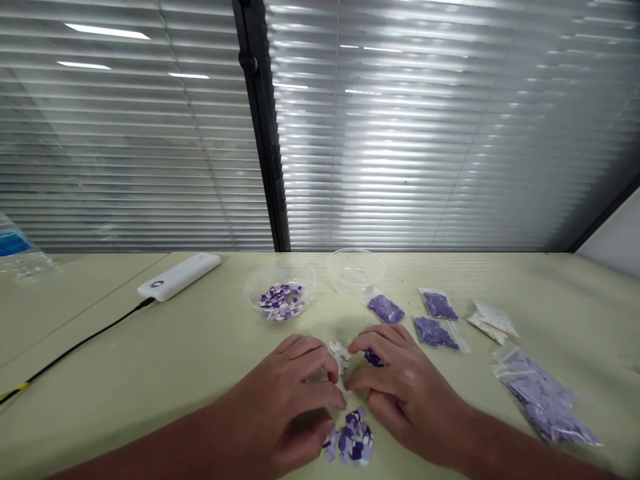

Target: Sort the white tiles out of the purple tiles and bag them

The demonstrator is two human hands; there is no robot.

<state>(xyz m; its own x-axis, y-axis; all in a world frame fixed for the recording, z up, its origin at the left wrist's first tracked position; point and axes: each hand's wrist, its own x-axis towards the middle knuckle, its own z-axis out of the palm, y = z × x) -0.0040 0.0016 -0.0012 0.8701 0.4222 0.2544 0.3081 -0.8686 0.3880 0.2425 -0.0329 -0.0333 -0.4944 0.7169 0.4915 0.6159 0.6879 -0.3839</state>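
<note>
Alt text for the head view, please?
The left hand and right hand bend over small purple and white pieces on a pale table. Beyond are two clear bowls, one holding similar pieces; filled bags lie to the right.

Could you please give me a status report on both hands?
Left hand, right hand: both low over the table, grip unclear. White pieces between them, mixed purple pile nearer the wearer. Right hand partly hides dark purple pieces.
</note>
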